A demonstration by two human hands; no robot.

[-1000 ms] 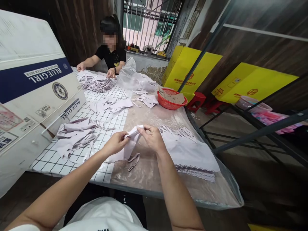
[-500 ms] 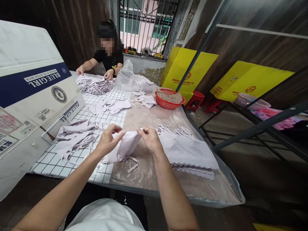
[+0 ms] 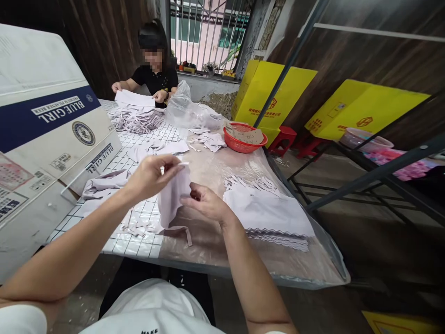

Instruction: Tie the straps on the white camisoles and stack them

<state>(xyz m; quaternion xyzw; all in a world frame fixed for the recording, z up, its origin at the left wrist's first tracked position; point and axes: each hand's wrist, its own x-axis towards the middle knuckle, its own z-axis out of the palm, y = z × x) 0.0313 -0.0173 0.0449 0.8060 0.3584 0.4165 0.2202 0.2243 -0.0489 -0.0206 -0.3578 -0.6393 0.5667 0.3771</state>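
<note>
- Both hands have shifted left since the earlier frame, turning the cloth (image 3: 170, 200) more upright; a co-worker (image 3: 159, 85) now has another piece (image 3: 134, 99) lifted.
- Far left, a carton (image 3: 52, 150) stands beside loose pieces (image 3: 104, 186) on the table (image 3: 212, 243).
- Farther back, the co-worker's piece is held above a heap (image 3: 137, 121).
- Left hand (image 3: 150, 176): thumb and fingers pinch the cloth's top edge.
- Between the hands, the cloth hangs over the table, a thin strap (image 3: 188, 235) trailing below.
- Right hand (image 3: 207, 204): at the cloth's right edge; whether it grips, I cannot tell.
- Right, a wavy-edged stack (image 3: 269, 211) lies flat, nearer than a red basket (image 3: 245, 147).
- Seemingly, one piece is being straightened; the next move calls for a firm right-hand pinch, strap untangled.
</note>
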